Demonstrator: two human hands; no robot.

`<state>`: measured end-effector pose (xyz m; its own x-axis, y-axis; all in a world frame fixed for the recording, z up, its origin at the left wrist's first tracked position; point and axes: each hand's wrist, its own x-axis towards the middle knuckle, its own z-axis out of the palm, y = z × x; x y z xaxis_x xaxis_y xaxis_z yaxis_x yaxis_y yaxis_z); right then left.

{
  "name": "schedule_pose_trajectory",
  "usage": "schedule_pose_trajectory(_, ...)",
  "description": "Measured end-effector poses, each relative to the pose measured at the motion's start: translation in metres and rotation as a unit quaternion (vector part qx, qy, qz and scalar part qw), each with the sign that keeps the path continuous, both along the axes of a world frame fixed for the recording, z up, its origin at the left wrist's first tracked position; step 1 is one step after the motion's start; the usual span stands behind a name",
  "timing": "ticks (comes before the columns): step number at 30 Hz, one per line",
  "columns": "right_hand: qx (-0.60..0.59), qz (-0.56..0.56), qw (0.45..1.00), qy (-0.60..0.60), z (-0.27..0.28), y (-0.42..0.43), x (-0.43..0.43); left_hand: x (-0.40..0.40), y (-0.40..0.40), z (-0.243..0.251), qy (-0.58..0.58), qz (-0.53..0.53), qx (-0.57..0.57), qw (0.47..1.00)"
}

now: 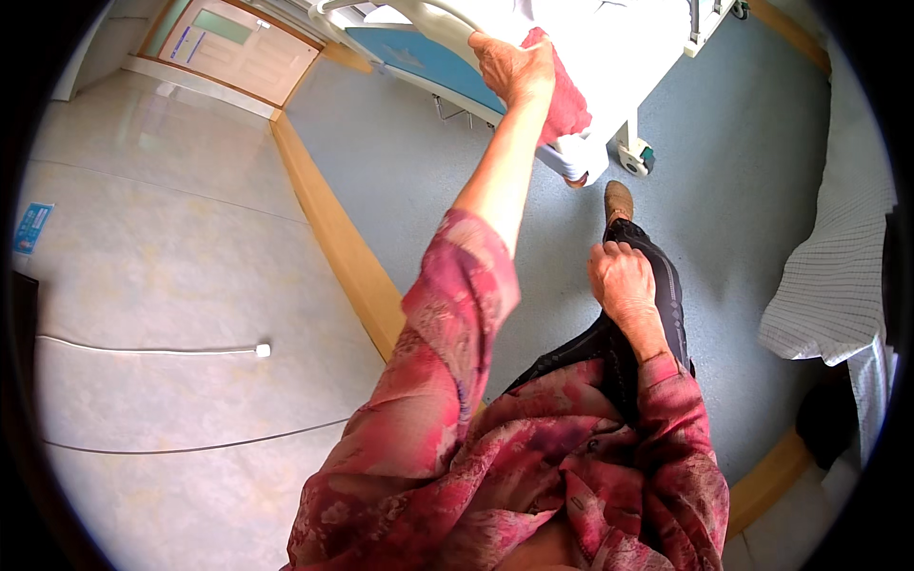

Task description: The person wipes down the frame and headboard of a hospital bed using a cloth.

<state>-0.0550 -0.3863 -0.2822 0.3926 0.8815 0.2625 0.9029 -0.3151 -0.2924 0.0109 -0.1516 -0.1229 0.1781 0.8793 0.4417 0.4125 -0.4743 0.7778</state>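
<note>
My left hand [515, 68] reaches far forward and grips the top of a hospital bed's end board [443, 68], which has a blue panel and a cream rim. Right beside the fingers a red cloth [560, 93] hangs over the board's edge. Some white cloth shows under its lower end. My right hand [623, 280] hangs low in front of my dark trousers [660, 285], fingers curled down. Its palm is hidden, and no object shows from it.
White bedding covers the bed beyond the board, and a caster [635, 158] stands at its leg. A striped curtain [828, 300] hangs at the right. To the left, a wall carries a white cable [150, 350] and a dark cord [200, 448]. A door [239, 43] is farther off.
</note>
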Motion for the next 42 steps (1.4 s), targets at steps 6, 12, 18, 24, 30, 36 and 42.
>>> schedule_pose_trajectory(6, 0.003, -0.003, 1.000, 0.010, 0.001, -0.006, 0.003, -0.014, 0.005, -0.001, 0.019, -0.054, 0.014, 0.998)
schedule_pose_trajectory(12, 0.008, 0.000, 1.000, 0.012, 0.002, -0.004, 0.004, -0.035, 0.053, -0.022, -0.086, -0.281, 0.004, 0.956)
schedule_pose_trajectory(18, -0.006, 0.007, 1.000, -0.010, -0.002, 0.002, -0.002, 0.008, -0.005, -0.002, -0.006, 0.024, -0.004, 1.000)
schedule_pose_trajectory(24, 0.037, 0.021, 0.999, 0.012, 0.004, -0.011, -0.002, -0.009, 0.004, -0.003, 0.004, -0.043, 0.000, 0.999)
schedule_pose_trajectory(30, 0.154, -0.048, 0.986, 0.043, 0.015, -0.064, 0.006, -0.040, 0.044, -0.023, -0.100, -0.343, -0.017, 0.934)
schedule_pose_trajectory(36, 0.123, -0.083, 0.987, 0.069, 0.022, -0.057, 0.009, -0.061, 0.044, -0.018, 0.079, -0.313, -0.007, 0.946)
schedule_pose_trajectory(42, 0.132, -0.084, 0.985, 0.071, 0.020, -0.050, 0.009, -0.067, 0.040, -0.033, 0.092, -0.282, 0.051, 0.954)
